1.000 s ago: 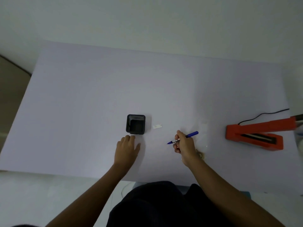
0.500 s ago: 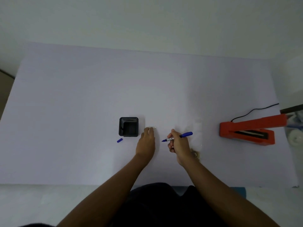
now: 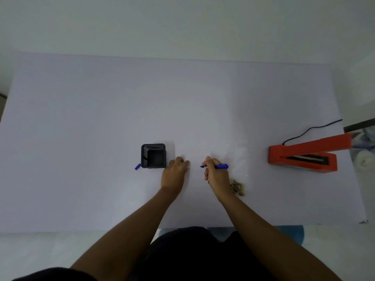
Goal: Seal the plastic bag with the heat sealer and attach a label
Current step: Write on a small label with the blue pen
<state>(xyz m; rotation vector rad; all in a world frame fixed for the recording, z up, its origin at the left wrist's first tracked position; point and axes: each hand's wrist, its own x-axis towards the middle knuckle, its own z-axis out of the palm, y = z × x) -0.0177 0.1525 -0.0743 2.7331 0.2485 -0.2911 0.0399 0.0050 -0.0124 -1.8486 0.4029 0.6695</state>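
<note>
My right hand (image 3: 215, 175) grips an uncapped blue pen (image 3: 222, 166) with its tip pointing left, just above the table. My left hand (image 3: 175, 171) lies fingers-down on the table right of the black pen holder (image 3: 153, 156), covering the small white label, which is hidden under the fingertips. A clear plastic bag (image 3: 240, 159), barely visible, lies to the right of my right hand, with a small brownish object (image 3: 236, 187) at its near end. The orange heat sealer (image 3: 300, 157) sits at the far right with its arm raised.
The blue pen cap (image 3: 137, 166) lies left of the holder. A black cord (image 3: 312, 128) runs from the sealer to the table's right edge. White and clear items (image 3: 365, 159) sit beyond that edge. The white table (image 3: 182, 98) stretches far back.
My left hand moved from beside the pen holder to the right onto the white label, leaving the pen cap on the table. The pen tip has swung closer to the left hand.
</note>
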